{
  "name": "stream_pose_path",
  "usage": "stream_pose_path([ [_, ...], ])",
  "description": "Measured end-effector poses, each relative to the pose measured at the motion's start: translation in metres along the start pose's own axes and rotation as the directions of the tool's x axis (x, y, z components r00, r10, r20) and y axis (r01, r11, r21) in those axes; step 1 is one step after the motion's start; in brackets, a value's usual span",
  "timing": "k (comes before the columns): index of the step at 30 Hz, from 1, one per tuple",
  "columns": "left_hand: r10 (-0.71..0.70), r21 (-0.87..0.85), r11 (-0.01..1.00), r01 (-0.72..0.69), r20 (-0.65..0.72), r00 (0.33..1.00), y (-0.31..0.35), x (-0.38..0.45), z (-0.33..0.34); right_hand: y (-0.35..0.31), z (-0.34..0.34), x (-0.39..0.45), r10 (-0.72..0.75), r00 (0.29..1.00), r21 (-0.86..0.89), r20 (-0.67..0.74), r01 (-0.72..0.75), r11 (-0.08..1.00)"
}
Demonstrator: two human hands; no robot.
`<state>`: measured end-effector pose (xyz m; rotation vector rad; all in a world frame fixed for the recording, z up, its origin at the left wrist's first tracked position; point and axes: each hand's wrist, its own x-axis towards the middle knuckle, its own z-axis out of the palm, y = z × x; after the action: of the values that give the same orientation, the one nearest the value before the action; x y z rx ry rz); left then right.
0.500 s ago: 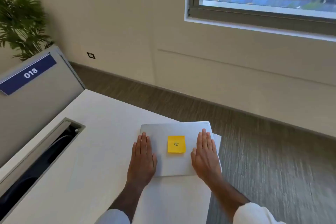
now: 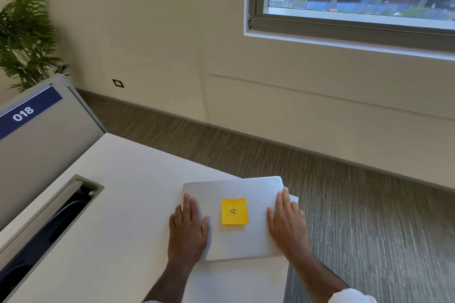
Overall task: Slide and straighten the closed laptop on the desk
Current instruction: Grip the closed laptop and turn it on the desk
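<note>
The closed laptop (image 2: 236, 216) is pinned flat at the desk's (image 2: 123, 204) far right corner, askew, its far right corner jutting past the edge. Left hand (image 2: 188, 231) and right hand (image 2: 286, 224) are spread open, palms pressed on the lid's two ends, nothing clasped; a twist is judged needed

Left hand (image 2: 188, 231) flat, palm down, fingers together. Right hand (image 2: 286, 222) likewise, apparently pressing down. Forearms extended forward, white sleeves at bottom edge.

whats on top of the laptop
A yellow sticky note sits mid-lid on the closed laptop, with the left hand and right hand lying flat either side. Whatever lies under the hands and note is covered.
</note>
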<state>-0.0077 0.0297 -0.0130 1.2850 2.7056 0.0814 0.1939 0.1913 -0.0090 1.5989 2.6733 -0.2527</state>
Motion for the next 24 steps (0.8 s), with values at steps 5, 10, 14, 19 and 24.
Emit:
stream_pose_path([
  [5, -0.018, 0.036, 0.999, 0.017, 0.006, 1.000, 0.001, 0.000, 0.000, -0.002, 0.001, 0.002, 0.011, 1.000, -0.048, 0.006, -0.011, 0.999],
  [10, -0.045, 0.067, 0.997, 0.047, -0.040, 0.998, 0.006, 0.001, 0.002, -0.007, 0.000, 0.002, 0.055, 0.998, 0.011, 0.012, -0.055, 0.998],
  [14, -0.149, 0.035, 0.988, 0.151, -0.045, 0.988, 0.015, 0.000, 0.002, -0.008, 0.000, 0.002, 0.070, 0.998, 0.013, 0.008, -0.070, 0.997],
  [19, -0.243, -0.006, 0.970, 0.244, -0.059, 0.968, 0.026, 0.000, 0.000, -0.008, 0.001, 0.002, 0.083, 0.997, 0.002, 0.009, -0.083, 0.997],
  [24, -0.314, -0.068, 0.949, 0.309, -0.070, 0.947, 0.030, 0.003, -0.003, -0.009, 0.002, 0.003, 0.086, 0.996, -0.006, 0.012, -0.086, 0.996],
])
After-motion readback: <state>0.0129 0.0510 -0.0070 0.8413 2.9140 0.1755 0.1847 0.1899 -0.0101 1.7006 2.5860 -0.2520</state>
